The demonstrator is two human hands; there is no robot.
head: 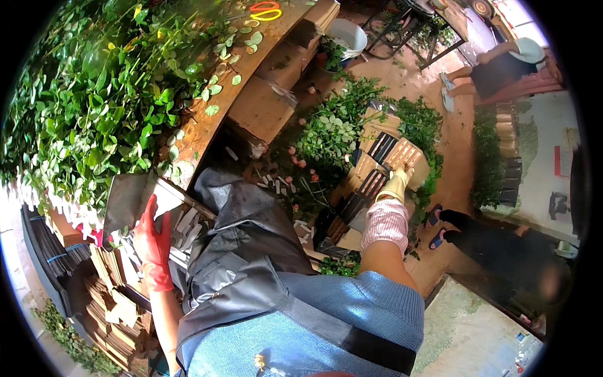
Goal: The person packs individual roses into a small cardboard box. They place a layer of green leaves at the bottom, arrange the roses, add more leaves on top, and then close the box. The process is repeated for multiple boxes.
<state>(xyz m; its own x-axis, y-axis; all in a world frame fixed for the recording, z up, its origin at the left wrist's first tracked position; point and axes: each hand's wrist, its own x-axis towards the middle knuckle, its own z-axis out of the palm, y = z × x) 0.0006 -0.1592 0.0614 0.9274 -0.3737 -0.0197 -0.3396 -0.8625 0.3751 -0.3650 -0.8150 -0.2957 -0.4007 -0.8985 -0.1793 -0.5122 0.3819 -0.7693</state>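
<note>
My left hand [153,245] wears a red rubber glove, with fingers spread and nothing visible in them. It is beside a bent metal sheet [127,202] at the corner of the wooden table [221,110]. Pale paper strips [188,226] lie just beyond it. My right hand [400,183], in a pale yellow glove with a pink striped sleeve cover, stretches to the right. Its fingers are at a ribbed cardboard bundle [404,153] on top of a pile of cardboard packs [365,176]. Whether they grip it is hidden.
Leafy rose stems [108,103] are heaped on the table near orange-and-yellow-handled scissors [266,10]. More greenery [330,127] and fallen pink roses [297,160] lie on the floor. A white bucket [348,37] stands beyond. Two people [499,254] are at the right.
</note>
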